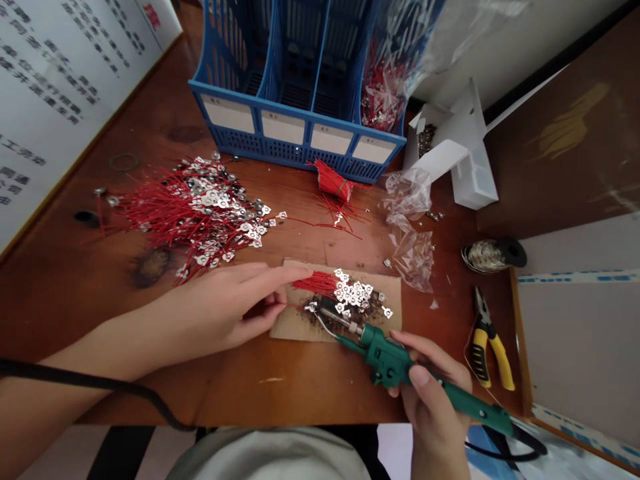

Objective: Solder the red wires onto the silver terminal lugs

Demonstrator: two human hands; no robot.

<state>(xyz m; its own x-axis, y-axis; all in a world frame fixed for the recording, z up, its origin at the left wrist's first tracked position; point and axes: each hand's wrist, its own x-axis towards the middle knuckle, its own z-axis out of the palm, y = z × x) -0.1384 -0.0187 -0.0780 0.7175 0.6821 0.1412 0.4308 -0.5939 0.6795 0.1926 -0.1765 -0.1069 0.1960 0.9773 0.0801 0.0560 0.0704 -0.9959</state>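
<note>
My right hand [435, 380] is wrapped round a green soldering iron [390, 357] with a solder feed tube beside its tip. That tip meets a small metal terminal [311, 307] over a scorched patch of cardboard [295, 327]. Between thumb and fingertips, my left hand [255, 297] pinches a thin red wire [293, 306] that runs to this terminal. Just above it, a row of red wires [315, 283] with flat silver terminals [353, 293] lies on the cardboard, my left index finger stretched out to the wires' ends.
A large heap of red wires with terminals [200, 207] spreads at left. Behind stand a blue divided bin [280, 127] and a white box [475, 173]. A bundle of red wires [333, 181], plastic bags [413, 253], a solder spool [493, 256] and yellow-black pliers [487, 340] lie around. A black cable [100, 381] crosses my left forearm.
</note>
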